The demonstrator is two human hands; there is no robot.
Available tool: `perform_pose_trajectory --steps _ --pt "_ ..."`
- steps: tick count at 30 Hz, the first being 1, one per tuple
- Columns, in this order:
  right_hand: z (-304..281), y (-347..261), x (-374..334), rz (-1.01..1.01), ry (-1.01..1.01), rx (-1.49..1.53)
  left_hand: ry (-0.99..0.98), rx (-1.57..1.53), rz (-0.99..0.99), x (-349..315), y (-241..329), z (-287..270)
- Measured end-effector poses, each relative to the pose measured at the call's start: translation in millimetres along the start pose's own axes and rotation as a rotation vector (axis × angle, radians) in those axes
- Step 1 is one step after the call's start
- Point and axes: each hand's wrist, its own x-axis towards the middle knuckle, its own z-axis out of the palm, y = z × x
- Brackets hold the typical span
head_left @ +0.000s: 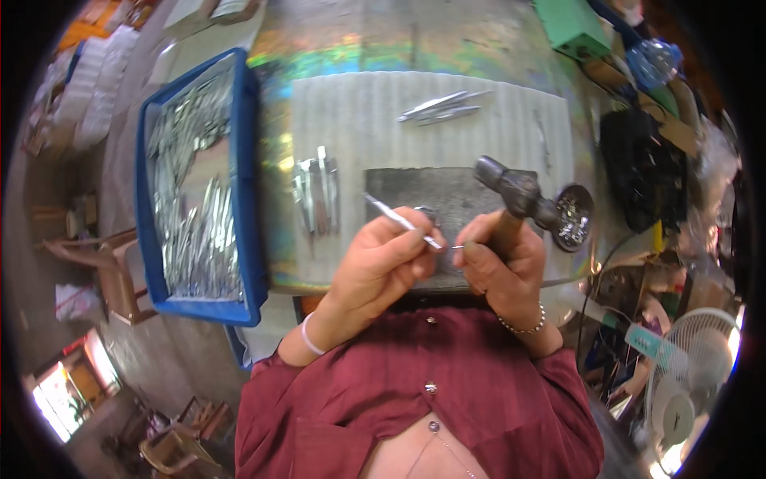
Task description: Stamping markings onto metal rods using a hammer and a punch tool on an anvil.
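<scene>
Held in my closed left hand (pixel 369 259) is a slim, pointed silvery metal piece (pixel 384 209), slanting down to the right. Its exact kind is unclear. My right hand (pixel 511 271) grips a ball-peen hammer (pixel 519 191) by its wooden handle, close under the head. Between that hand's thumb and fingertip a tiny metal pin (pixel 457 247) sticks out toward the left hand's piece; a small gap seems to separate them. Both hands are above the near edge of a dark flat block (pixel 399 182). Right of the hammer stands a round dark dish (pixel 590 203) of tiny shiny parts.
A white foam sheet (pixel 359 112) covers the table's middle. Slim metal pieces lie on it in a far pile (pixel 443 108) and a left group (pixel 317 191). A blue tray (pixel 249 176) full of similar pieces stands left. A black bag (pixel 638 168) and a fan (pixel 690 375) are right.
</scene>
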Motion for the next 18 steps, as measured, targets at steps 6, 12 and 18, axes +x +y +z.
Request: perform_pose_trajectory --steps 6,12,18 --pt "11.4 5.5 2.2 -0.121 -0.03 -0.079 0.031 -0.08 -0.038 -4.6 -2.9 -4.7" --pt "14.9 4.6 4.0 -0.081 -0.018 -0.146 0.029 -0.111 -0.073 -3.4 -0.9 -6.3" --pt "9.1 15.9 8.1 -0.264 -0.052 -0.34 0.044 -0.152 -0.119 -0.9 -0.3 -7.2"
